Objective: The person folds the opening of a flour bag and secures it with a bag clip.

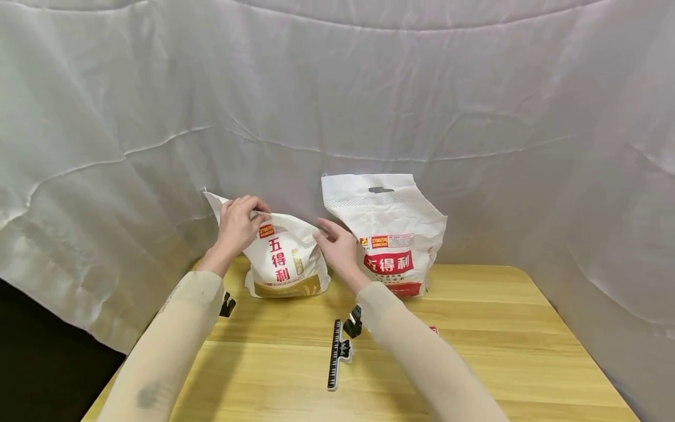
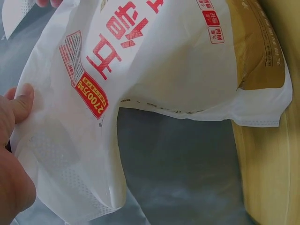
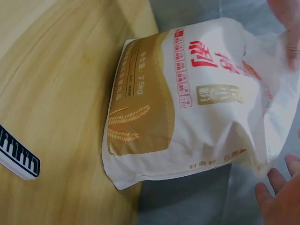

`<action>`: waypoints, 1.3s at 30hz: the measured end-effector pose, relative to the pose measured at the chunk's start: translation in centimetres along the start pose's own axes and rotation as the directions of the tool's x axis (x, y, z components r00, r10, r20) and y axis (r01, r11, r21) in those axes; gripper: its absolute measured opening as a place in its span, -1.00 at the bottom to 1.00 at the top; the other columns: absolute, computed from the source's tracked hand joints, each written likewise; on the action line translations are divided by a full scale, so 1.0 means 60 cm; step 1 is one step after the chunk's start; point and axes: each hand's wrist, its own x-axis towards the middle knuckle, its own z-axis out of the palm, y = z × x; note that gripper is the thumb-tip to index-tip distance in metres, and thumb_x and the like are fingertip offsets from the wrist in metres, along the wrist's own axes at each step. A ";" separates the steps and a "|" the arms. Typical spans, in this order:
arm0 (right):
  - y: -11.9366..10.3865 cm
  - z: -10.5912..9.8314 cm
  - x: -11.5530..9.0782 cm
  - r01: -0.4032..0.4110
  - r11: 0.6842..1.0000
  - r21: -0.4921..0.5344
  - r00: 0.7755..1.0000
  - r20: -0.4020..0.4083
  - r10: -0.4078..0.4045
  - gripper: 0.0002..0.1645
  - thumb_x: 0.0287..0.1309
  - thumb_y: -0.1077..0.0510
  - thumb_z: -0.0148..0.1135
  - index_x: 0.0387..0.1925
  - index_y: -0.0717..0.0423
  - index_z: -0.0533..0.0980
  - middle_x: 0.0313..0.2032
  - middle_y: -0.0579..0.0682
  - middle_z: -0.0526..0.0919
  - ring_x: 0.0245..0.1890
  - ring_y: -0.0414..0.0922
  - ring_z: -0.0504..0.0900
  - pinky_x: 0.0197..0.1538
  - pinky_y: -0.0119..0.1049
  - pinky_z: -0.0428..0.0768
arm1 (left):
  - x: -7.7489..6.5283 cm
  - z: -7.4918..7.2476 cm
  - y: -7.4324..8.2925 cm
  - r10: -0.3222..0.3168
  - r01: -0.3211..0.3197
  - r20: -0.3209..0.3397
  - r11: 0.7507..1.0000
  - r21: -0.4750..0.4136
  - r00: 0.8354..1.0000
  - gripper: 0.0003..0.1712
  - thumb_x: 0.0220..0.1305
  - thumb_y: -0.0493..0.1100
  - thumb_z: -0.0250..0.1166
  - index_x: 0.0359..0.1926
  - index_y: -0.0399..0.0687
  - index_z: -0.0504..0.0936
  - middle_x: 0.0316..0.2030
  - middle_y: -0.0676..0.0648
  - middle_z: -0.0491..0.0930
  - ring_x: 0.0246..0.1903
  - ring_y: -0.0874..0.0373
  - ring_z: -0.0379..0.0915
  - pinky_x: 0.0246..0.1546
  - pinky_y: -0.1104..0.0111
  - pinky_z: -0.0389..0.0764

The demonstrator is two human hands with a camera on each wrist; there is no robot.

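A white flour bag (image 1: 287, 252) with a gold lower band stands on the table, its top bent over. My left hand (image 1: 242, 220) pinches the folded upper part, thumb in front, as the thumb (image 2: 23, 103) shows in the left wrist view. At the bag's other upper corner is my right hand (image 1: 337, 246). Its fingers (image 3: 276, 180) are loosely extended right at the crumpled edge in the right wrist view. A second white flour bag (image 1: 387, 234) with red print and a handle slot stands upright just right of that hand.
A long clip (image 1: 334, 354) with a piano-key pattern lies on the wooden table (image 1: 285, 357), in front of the bags. A small red item (image 1: 433, 330) peeks out from behind my right forearm. Grey cloth (image 1: 337, 88) hangs close behind the bags.
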 end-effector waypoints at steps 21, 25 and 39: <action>0.016 -0.058 -0.094 -0.020 0.989 0.149 0.992 0.128 0.001 -0.44 0.33 0.20 0.39 0.33 0.13 0.55 0.28 0.03 0.64 0.30 0.07 0.59 0.33 -0.05 0.54 | 0.000 0.005 -0.010 0.015 -0.015 -0.010 1.000 -0.010 1.000 -0.90 0.26 -0.30 0.46 -0.23 -0.11 0.69 -0.19 -0.13 0.70 -0.07 -0.13 0.56 0.40 -0.12 0.14; 0.026 -0.073 -0.115 -0.040 0.991 0.130 0.987 0.162 0.018 -0.42 0.31 0.20 0.40 0.34 0.13 0.55 0.29 0.03 0.63 0.28 0.13 0.60 0.32 -0.01 0.55 | -0.001 0.005 -0.009 0.011 -0.011 -0.004 1.000 -0.010 1.000 -0.89 0.26 -0.31 0.46 -0.23 -0.11 0.69 -0.19 -0.14 0.69 -0.07 -0.14 0.56 0.40 -0.13 0.13; 0.066 -0.125 -0.177 -0.107 0.992 0.060 0.957 0.276 0.087 -0.34 0.27 0.24 0.41 0.38 0.21 0.48 0.30 0.19 0.59 0.26 0.25 0.59 0.31 0.10 0.53 | -0.005 0.008 -0.011 0.002 -0.002 0.001 1.000 -0.012 1.000 -0.90 0.27 -0.32 0.45 -0.23 -0.13 0.68 -0.17 -0.16 0.69 -0.04 -0.16 0.55 0.41 -0.13 0.11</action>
